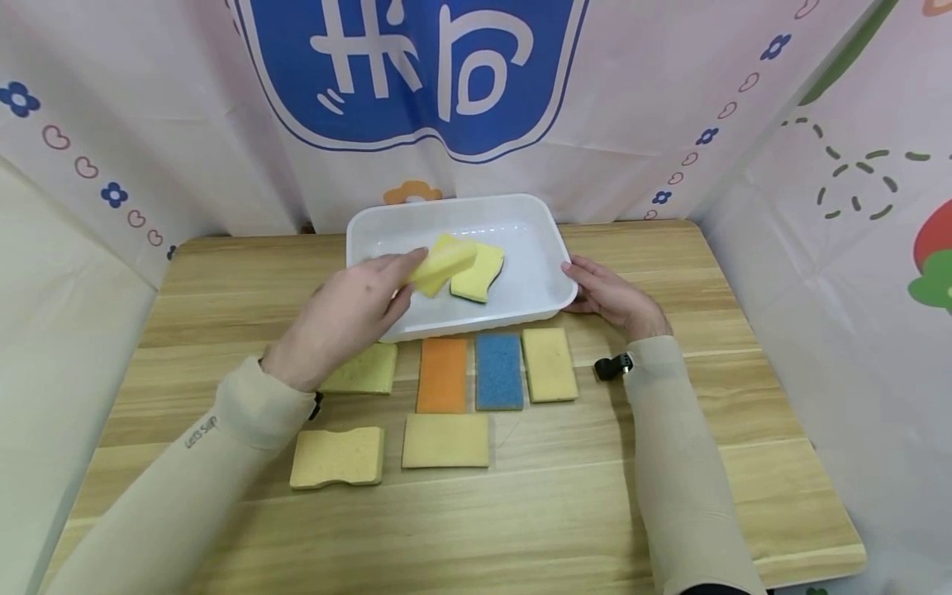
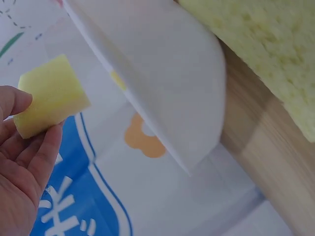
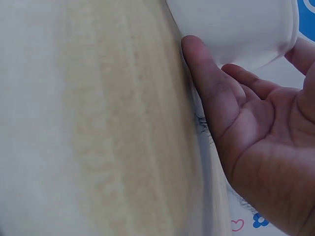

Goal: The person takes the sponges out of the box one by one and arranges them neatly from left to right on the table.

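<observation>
My left hand (image 1: 349, 310) pinches a yellow sponge (image 1: 446, 263) between thumb and fingers, over the left half of a white tray (image 1: 535, 285). The left wrist view also shows this sponge (image 2: 51, 93) gripped at one end, bent in the fingers. A yellow sponge with a dark underside (image 1: 479, 275) lies in the tray, partly hidden by the held one. At the tray's near right corner my right hand (image 1: 613, 293) grips the edge, thumb on the rim. In the right wrist view its fingers touch the tray's outer wall (image 3: 241, 29).
In front of the tray lie an orange sponge (image 1: 442, 376), a blue sponge (image 1: 499, 372) and a pale yellow one (image 1: 549, 365). A yellow-green sponge (image 1: 364, 372) is partly under my left wrist. Nearer are a wavy-edged sponge (image 1: 337, 459) and a flat one (image 1: 446, 440). A printed curtain (image 1: 625, 107) hangs behind.
</observation>
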`<state>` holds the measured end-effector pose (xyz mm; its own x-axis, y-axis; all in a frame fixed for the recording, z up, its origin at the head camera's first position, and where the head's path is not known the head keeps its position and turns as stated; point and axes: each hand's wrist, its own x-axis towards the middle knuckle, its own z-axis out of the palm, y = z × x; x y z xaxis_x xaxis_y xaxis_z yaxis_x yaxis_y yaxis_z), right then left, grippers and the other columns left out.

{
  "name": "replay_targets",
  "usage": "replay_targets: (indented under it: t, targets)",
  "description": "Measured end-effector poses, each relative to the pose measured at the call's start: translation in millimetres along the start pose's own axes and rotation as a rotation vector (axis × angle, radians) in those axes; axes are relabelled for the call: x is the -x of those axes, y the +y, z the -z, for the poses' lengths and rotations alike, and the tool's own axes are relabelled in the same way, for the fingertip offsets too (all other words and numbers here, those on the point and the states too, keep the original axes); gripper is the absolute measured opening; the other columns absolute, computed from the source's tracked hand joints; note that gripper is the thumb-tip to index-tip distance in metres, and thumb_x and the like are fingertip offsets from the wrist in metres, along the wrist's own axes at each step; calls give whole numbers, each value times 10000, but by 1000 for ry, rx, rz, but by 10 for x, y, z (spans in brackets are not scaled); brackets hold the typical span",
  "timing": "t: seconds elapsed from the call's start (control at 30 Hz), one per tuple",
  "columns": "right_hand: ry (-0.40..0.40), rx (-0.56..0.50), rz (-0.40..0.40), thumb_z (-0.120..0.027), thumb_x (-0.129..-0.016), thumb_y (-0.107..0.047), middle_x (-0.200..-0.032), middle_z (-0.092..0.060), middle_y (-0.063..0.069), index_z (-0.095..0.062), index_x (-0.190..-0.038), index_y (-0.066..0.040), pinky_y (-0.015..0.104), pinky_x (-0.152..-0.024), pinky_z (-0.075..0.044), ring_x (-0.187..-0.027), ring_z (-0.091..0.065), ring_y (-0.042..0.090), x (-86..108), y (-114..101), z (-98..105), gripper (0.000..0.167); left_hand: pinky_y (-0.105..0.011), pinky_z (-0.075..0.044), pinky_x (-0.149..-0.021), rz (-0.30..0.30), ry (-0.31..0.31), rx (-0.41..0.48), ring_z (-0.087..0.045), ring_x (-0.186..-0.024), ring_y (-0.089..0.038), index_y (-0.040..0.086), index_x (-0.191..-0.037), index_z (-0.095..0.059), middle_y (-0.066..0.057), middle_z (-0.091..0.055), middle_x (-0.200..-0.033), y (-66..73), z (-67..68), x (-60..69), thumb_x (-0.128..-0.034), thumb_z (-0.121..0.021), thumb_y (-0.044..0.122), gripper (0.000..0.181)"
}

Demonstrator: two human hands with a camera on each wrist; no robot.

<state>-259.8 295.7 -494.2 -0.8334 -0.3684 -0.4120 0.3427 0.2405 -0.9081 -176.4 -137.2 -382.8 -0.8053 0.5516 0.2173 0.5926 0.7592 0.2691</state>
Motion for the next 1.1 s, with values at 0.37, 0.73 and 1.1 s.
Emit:
replay_targets:
  t: [0.37, 0.73, 1.1]
  targets:
    - [0, -8, -6, -405, -1288, -451, -1836, -461, 284, -126, -1884, -57, 216, -1011, -686, -1224, -744, 21, 0, 1, -2, 768, -523, -725, -1052, -185, -16, 39, -850, -1189, -364, 13, -1654, -611, -198, -852, -1320, 397, -92, 123, -1134, -755, 70, 543]
    - [-4, -8, -8, -416, -1285, -467, -1835, -471, 268, -121, -1891, -84, 223, -1031, -687, -1333, -729, 118, -2, 3, 7, 776, -421, -719, -1081, -366, -103, -54, -823, -1333, -300, 29, -1661, -605, -136, -798, -1523, 787, -186, 201, -1093, -812, 30, 604]
    - [-5, -23, 0, -400, -1289, -449, -1806, -482, 314, -141, -1885, -67, 220, -1007, -693, -1193, -773, 27, -3, 2, 7, 753, -394, -717, -1082, -453, -186, -107, -828, -1321, -254, 57, -1666, -615, -79, -805, -1518, 1062, -382, 311, -1120, -751, 15, 564]
